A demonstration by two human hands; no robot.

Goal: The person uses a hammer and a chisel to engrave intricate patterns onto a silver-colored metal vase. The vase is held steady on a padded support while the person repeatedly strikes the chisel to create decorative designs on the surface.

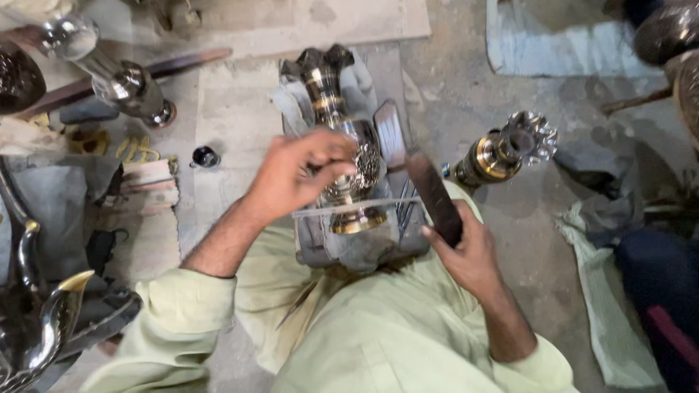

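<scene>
- A single head-worn camera is looking almost straight down from above the person's own lap, so the pale green sleeves are entering from the lower edge.
- It is sitting close: the left hand (295, 178) and right hand (466, 251) are filling the middle of the frame, on either side of the metal vase (342, 138) lying on a grey cloth (364, 251).
- The view is facing forward and down, taking in the concrete floor (451, 87) beyond the knees.
- No second view is sharing the scene.
</scene>
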